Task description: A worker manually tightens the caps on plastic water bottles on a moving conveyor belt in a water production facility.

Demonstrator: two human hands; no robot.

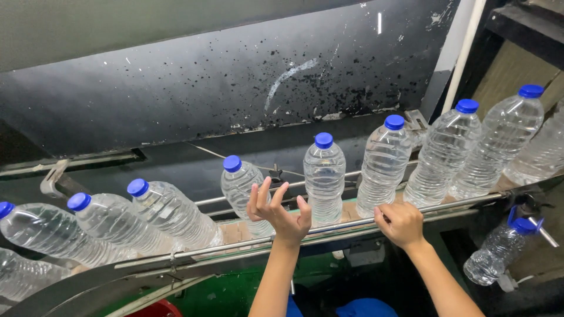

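A curved conveyor [176,258] with two thin metal guide rails carries a row of clear plastic water bottles, each one with a blue cap. The left hand [279,211] is raised at the near rail, about in the middle of the conveyor, with the fingers spread apart and released; it grasps nothing. Just behind its fingers stands one bottle [239,191], so near that I cannot tell if the fingertips touch it. The next bottle [324,176] stands upright a little to the right of this hand, between the two hands. The right hand [399,223] rests on the near guide rail [458,204] with the fingers curled down over it, loosely clenched, and it holds no bottle. Directly behind it, on the belt, stands a further bottle [385,164]. More bottles follow toward the right end of the conveyor, close one to another, and toward the left end three bottles appear tilted where the belt bends. Below the right end of the conveyor, a single bottle [499,249] hangs or leans outside the rail, well apart from both hands. Behind the conveyor rises a dark panel [235,82] with many black spots.
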